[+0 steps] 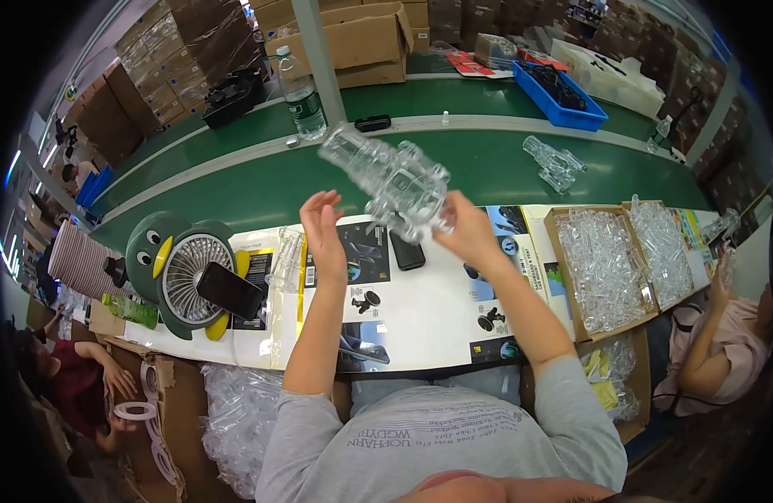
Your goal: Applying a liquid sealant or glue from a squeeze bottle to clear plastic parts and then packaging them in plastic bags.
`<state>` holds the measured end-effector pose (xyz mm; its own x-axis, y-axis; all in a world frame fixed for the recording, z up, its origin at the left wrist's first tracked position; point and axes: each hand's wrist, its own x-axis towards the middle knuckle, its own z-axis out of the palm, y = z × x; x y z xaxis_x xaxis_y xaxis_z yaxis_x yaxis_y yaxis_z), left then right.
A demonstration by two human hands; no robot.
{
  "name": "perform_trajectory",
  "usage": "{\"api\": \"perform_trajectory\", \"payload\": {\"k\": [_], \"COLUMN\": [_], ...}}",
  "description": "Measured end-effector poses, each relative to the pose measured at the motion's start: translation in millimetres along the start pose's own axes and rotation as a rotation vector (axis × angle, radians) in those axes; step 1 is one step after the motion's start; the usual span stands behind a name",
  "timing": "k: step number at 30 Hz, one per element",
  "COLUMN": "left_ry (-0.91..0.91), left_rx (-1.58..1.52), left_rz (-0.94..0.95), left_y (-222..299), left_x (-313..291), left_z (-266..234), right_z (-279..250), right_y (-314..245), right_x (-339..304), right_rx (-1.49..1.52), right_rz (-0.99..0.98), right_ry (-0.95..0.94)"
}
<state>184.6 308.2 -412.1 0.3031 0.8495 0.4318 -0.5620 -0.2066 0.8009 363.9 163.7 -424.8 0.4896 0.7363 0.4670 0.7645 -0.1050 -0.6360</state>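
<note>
In my right hand (470, 230) is a clear plastic part (403, 180) with a long neck and several knobby projections, held up tilted above the table and the edge of the green belt. The fingers of that hand close round its lower right end. My left hand (324, 239) is raised to the left of the part, apart from it, fingers stretched out and nothing in them. Beneath the part, a black case (407, 254) lies on the white table (428, 318), which is covered with printed sheets.
A similar clear part (556, 164) lies on the green belt (487, 172). Boxes of clear pieces (602, 268) stand right, beside a co-worker (713, 352). Left are a penguin-shaped fan (181, 264), a phone (230, 291) and a green bottle (131, 310). Farther off stand a water bottle (303, 105) and blue tray (562, 101).
</note>
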Motion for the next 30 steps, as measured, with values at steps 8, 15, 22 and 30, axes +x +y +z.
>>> {"api": "perform_trajectory", "payload": {"k": [8,15,22,30], "left_ry": [-0.067,-0.096,-0.343,-0.554], "left_rx": [1.345,1.79,1.191,1.17], "left_rz": [0.31,-0.235,-0.298,-0.148], "left_y": [-15.3,10.9,-2.1,-10.3], "left_x": [10.1,8.1,10.6,1.3], "left_z": [-74.3,-96.4,-104.4,-90.4], "right_z": [-14.8,3.2,24.8,13.1], "right_y": [77.7,117.3,137.0,53.6], "right_x": [82.2,112.2,109.7,68.6], "right_rx": [-0.588,-0.813,-0.949,-0.705], "right_rz": [0.041,0.014,0.105,-0.762], "right_ry": [-0.227,-0.292,-0.088,-0.199]}}
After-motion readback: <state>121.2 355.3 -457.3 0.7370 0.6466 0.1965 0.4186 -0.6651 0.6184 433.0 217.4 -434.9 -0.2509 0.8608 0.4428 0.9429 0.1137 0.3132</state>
